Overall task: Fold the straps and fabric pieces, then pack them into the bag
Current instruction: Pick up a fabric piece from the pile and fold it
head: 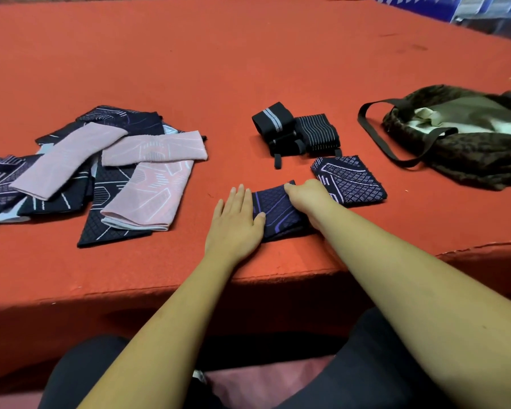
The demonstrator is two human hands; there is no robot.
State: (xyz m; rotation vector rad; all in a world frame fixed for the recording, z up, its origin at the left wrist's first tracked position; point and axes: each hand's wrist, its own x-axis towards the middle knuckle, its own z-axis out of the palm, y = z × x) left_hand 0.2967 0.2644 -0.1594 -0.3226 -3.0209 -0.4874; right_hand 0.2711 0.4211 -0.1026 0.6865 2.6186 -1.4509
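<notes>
Two hands (236, 219) (307, 199), two folded pieces (278, 211) (348, 180), one bag (469, 149)

1 wide-angle view from the person's head, facing forward and down across the table (248, 69). Its near edge lies close below, with left hand (233, 222) and right hand (310, 199) mid-frame.

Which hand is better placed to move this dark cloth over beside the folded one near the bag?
Right, probably. The right hand is on the dark cloth, at its right corner, beside the folded patterned cloth and nearer the bag. The left hand lies flat on its left edge, farther from both.
</notes>
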